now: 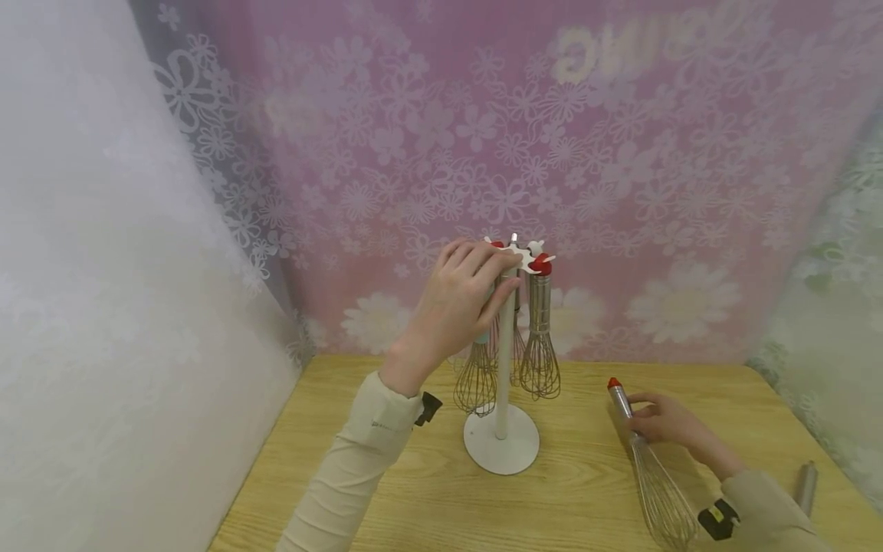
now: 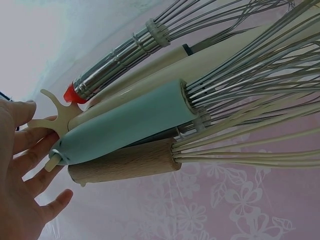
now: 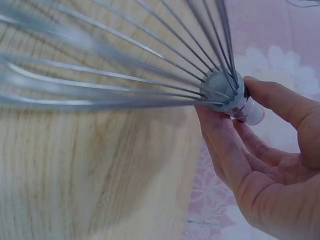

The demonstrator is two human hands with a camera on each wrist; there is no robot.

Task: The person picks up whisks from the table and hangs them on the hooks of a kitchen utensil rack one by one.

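Note:
A white rack [image 1: 503, 368] with a round base stands upright, several whisks hanging from its top hooks. My left hand [image 1: 451, 295] rests at the rack's top, fingers fairly straight and spread beside the hooks [image 2: 57, 117]. Nearest it in the left wrist view are a teal-handled whisk [image 2: 125, 122] and a wooden-handled whisk [image 2: 127, 163]. A steel whisk with a red end [image 1: 540, 303] hangs on the rack's right side. My right hand [image 1: 665, 422] pinches the metal handle of a large balloon whisk [image 1: 620, 400], its red end pointing away and its wires towards me.
A wooden table [image 1: 414, 483] carries the rack. Another metal handle [image 1: 805, 487] shows at the table's right side, partly behind the right sleeve. Flowered cloth [image 1: 448, 153] hangs behind the table, with a pale sheet [image 1: 138, 307] on the left.

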